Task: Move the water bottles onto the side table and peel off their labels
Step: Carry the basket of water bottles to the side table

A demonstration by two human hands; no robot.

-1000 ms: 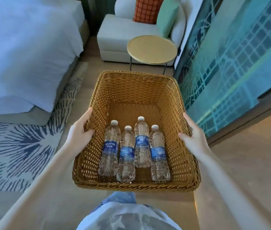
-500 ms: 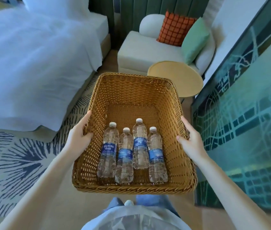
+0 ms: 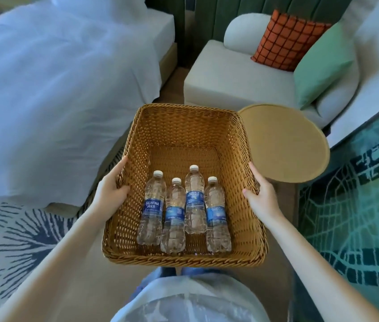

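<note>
four water bottles [image 3: 184, 210] lay in the wicker basket [image 3: 184, 108], the side table [image 3: 286, 145] at 2 o'clock of it. left hand [image 3: 112, 194] and right hand [image 3: 261, 196] each gripped one wall of it. the full bottles seemed heavy and smooth; best grasped around the label

Both bare forearms reach forward; the left hand [image 3: 112, 191] and right hand [image 3: 261, 194] grip opposite side walls of the wicker basket [image 3: 184, 261], thumbs hooked inside.
</note>
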